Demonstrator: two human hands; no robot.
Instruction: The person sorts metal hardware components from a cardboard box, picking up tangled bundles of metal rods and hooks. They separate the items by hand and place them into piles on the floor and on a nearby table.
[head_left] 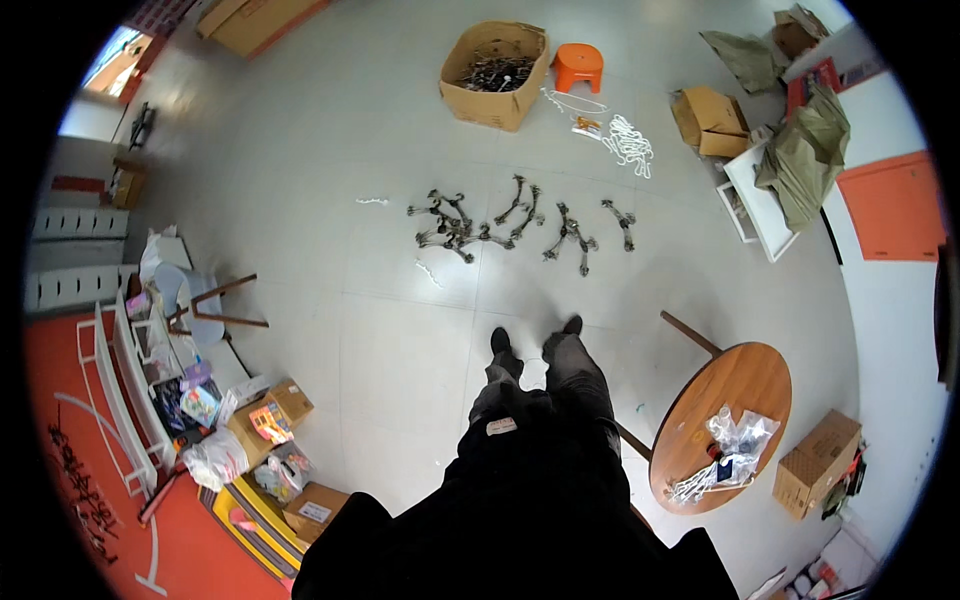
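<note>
Neither of my hands shows in the head view; only my dark clothing, legs and black shoes are visible, with dark sleeves at the lower edge. On the grey floor ahead of my feet lie several dark metal pieces with knobbed ends, grouped in a left cluster, a pair at the middle, a branching group and a single piece at the right. Short white strands lie left of them. Farther off, a pile of white cord or chain lies beside a small orange-and-white packet.
A cardboard box full of dark pieces stands far ahead beside an orange stool. Close on my right is a round wooden table with plastic bags. Boxes and an upturned stool line the left; another open box stands far right.
</note>
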